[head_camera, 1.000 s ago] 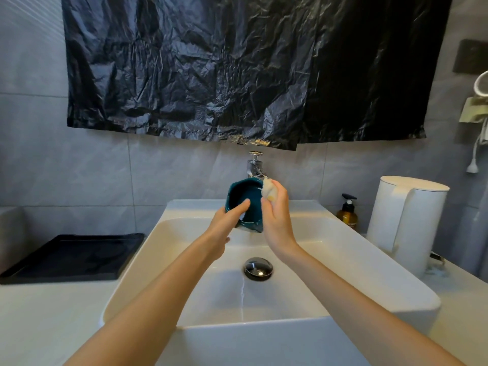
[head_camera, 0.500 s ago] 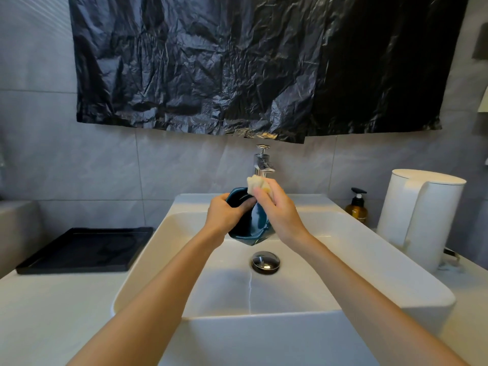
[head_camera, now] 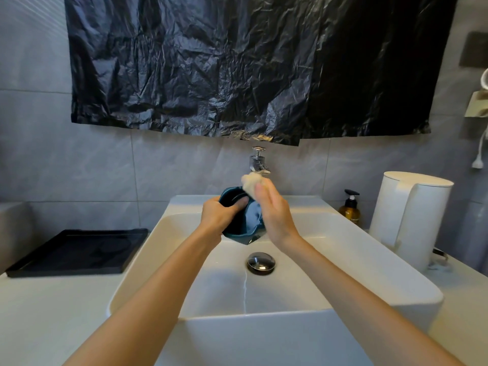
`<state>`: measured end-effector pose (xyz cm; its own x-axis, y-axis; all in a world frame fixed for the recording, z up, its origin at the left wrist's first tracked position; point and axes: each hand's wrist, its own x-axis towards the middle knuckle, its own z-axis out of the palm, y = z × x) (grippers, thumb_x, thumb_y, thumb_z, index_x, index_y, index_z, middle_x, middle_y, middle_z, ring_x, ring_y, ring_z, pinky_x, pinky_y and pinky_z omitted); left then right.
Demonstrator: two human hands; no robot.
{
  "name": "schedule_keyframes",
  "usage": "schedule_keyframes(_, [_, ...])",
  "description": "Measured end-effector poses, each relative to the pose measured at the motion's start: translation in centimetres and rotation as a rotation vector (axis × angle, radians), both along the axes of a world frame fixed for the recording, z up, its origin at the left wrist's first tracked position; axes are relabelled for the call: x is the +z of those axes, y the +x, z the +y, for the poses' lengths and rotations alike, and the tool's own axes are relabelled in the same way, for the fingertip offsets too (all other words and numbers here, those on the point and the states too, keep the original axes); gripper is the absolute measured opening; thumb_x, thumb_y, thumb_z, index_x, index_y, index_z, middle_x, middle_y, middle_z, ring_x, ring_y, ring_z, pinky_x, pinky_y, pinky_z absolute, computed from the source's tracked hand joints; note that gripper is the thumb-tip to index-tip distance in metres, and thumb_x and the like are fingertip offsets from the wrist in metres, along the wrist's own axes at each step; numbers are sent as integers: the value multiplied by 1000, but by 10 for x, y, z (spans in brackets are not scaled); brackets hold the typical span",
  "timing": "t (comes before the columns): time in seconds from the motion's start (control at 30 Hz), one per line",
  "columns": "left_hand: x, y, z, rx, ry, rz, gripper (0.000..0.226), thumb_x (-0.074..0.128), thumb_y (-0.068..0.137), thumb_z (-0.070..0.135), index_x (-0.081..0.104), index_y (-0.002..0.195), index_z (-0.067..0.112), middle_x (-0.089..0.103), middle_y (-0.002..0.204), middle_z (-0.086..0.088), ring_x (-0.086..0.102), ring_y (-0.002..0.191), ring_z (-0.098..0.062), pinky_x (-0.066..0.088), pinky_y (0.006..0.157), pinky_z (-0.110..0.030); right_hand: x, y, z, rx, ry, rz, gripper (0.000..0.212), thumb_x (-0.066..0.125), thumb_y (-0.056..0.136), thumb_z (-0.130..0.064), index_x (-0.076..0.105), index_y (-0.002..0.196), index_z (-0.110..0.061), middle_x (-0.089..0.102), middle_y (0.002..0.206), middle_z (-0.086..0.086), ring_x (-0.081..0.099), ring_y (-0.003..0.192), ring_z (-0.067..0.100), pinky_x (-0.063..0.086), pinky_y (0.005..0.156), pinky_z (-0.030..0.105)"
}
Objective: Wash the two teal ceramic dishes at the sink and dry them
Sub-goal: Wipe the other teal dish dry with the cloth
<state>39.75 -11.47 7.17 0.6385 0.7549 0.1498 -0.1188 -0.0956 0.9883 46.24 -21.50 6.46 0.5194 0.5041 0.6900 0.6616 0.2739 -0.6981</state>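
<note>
Light is dim, soft and cool grey. The black sheet (head_camera: 237, 62) at 12 o'clock shows pale sheen on its creases at left and centre and goes flat black toward 2 o'clock. The sink (head_camera: 383, 260) is brightest, with a warm glow on its inner wall at 9 o'clock and soft shadow below the arms. Small glints sit on the tap (head_camera: 258, 162) and drain (head_camera: 261, 263). The sponge (head_camera: 252, 182) is motion-blurred. Tile lines bow at the 9 o'clock edge.

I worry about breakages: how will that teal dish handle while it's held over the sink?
Probably slippery: the teal dish looks glossy, and a water trail runs down the sink. Likely rigid and breakable, being ceramic above a hard basin. Seemingly light enough, since the left hand seems to carry it alone.
</note>
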Motion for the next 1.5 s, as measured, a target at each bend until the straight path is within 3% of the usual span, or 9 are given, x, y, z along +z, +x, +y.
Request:
schedule_keyframes(0.13, [2, 0, 0, 13, -88, 7, 38, 77, 78, 27, 60, 106, 6, 63, 100, -8, 59, 94, -25, 50, 75, -31, -4, 2, -4, 5, -44, 270, 24, 30, 105, -34, 53, 98, -30, 59, 100, 2, 55, 96, 14, 45, 84, 30])
schedule_keyframes(0.37, [4, -1, 8, 95, -322, -41, 43, 74, 81, 22, 51, 112, 3, 58, 100, -13, 56, 94, -28, 52, 76, -38, -15, -12, 11, -35, -33, -258, 39, 34, 100, -24, 40, 138, -29, 37, 141, -14, 31, 135, 4, 25, 115, 30])
schedule_keyframes(0.5, [2, 1, 4, 28, -266, -4, 39, 77, 78, 25, 52, 102, 7, 59, 98, -10, 58, 93, -28, 52, 80, -39, 1, -2, 11, -21, -11, 157, 23, 33, 102, -39, 55, 102, -35, 61, 107, 2, 57, 106, 21, 46, 97, 47])
schedule_keyframes(0.73, [4, -2, 14, 162, -449, -88, 55, 75, 80, 26, 49, 120, -2, 55, 102, -15, 57, 98, -33, 53, 85, -46, -27, -16, 15, 98, -67, -4, 45, 41, 98, -31, 24, 141, -36, 32, 146, -7, 31, 135, -1, 29, 109, 16])
schedule_keyframes(0.93, [-4, 2, 2, -143, -367, 21, 52, 70, 84, 32, 48, 125, 10, 59, 118, -13, 59, 102, -27, 55, 70, -39, -11, -7, 14, -84, -2, 134, 34, 43, 99, -11, 31, 125, -29, 41, 130, 7, 45, 116, 14, 44, 101, 35])
schedule_keyframes(1.03, [-5, 4, -2, -256, -190, 235, 58, 65, 87, 39, 38, 133, 16, 53, 129, -9, 57, 105, -26, 51, 84, -44, -5, 6, -1, -155, -31, 213, 27, 36, 100, -9, 35, 119, -29, 50, 122, 4, 51, 109, 16, 48, 86, 25])
schedule_keyframes(1.23, [-6, 9, -3, -156, -13, 158, 41, 65, 89, 28, 51, 126, 17, 61, 116, -7, 58, 102, -23, 53, 77, -32, 3, 8, -9, -49, -143, 179, 26, 38, 99, -8, 44, 113, -30, 55, 107, -2, 53, 96, 10, 46, 81, 21])
schedule_keyframes(1.4, [-7, 3, 6, -39, -244, 142, 45, 64, 90, 22, 46, 129, 7, 57, 122, -15, 54, 107, -30, 49, 80, -38, -7, -6, 0, 27, -189, 132, 21, 42, 102, -31, 39, 121, -39, 51, 125, -4, 49, 117, 12, 43, 103, 33])
schedule_keyframes(1.5, [-4, -1, 7, -95, -465, 60, 44, 67, 86, 9, 49, 126, 3, 61, 106, -17, 60, 86, -29, 55, 53, -36, -20, -12, -2, -22, -138, -159, 46, 43, 94, -47, 31, 138, -39, 34, 144, -14, 32, 134, 8, 29, 113, 30])
